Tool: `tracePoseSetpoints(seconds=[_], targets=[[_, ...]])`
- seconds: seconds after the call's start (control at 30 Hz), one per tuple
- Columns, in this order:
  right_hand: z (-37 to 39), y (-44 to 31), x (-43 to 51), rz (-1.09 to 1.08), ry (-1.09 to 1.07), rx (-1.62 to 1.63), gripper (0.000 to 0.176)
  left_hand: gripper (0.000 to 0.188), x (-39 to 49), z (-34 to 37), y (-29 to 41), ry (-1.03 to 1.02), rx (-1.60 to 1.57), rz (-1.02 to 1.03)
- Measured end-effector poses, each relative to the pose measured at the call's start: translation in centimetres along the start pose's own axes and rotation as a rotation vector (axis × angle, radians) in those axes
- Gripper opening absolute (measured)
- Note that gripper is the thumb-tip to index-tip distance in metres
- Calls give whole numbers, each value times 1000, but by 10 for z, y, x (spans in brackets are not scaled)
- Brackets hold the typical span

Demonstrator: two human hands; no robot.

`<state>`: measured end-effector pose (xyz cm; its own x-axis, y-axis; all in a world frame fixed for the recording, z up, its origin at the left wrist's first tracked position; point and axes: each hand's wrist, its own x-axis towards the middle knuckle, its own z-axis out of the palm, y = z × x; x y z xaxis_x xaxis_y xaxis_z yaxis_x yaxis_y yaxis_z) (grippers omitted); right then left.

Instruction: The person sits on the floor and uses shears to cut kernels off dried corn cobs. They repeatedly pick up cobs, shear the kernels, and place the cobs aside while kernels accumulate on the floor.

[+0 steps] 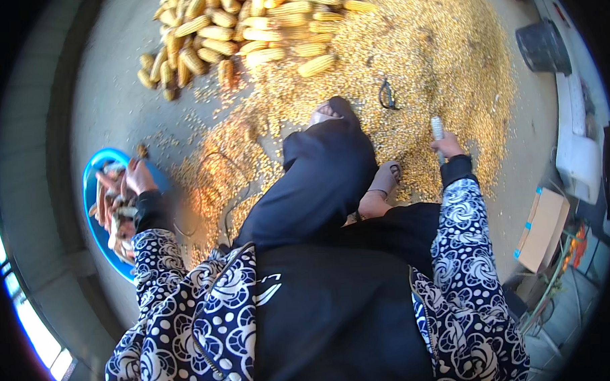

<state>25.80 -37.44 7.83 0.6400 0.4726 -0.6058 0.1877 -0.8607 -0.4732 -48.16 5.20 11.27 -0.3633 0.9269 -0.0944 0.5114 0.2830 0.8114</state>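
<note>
My left hand (140, 177) is over the inner side of a blue plastic basin (88, 170), which holds several stripped corn cobs (115, 217). Whether its fingers grip anything is too unclear to tell. On the other side, my right hand (448, 145) is closed around a pale, bare corn cob (437, 128) that points up and away from me. Under and around that hand lies a broad spread of loose yellow corn kernels (463, 94). A black looped object (386, 95) rests on the kernels, to the left of the cob and farther off.
Unshelled ears of corn (219, 32) are heaped at the far side. My feet in sandals (385, 180) stand among the kernels. Along the right are a black bucket (543, 47), a white plastic object (579, 168) and a cardboard box (542, 230). A wall runs down the left.
</note>
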Motion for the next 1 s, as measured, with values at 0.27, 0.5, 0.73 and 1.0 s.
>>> tracePoseSetpoints(seconds=[0.27, 0.5, 0.73, 1.0], targets=[[62, 12, 28, -59, 414, -274, 34, 23, -113, 318, 118, -807, 191, 517], [112, -79, 56, -262, 209, -112, 43, 56, -174, 442, 124, -792, 540, 913], [144, -134, 78, -19, 256, -321, 61, 48, -191, 455, 144, -1129, 235, 183], [142, -150, 85, 218, 121, -390, 57, 40, -230, 427, 162, -1199, -980, -1080]])
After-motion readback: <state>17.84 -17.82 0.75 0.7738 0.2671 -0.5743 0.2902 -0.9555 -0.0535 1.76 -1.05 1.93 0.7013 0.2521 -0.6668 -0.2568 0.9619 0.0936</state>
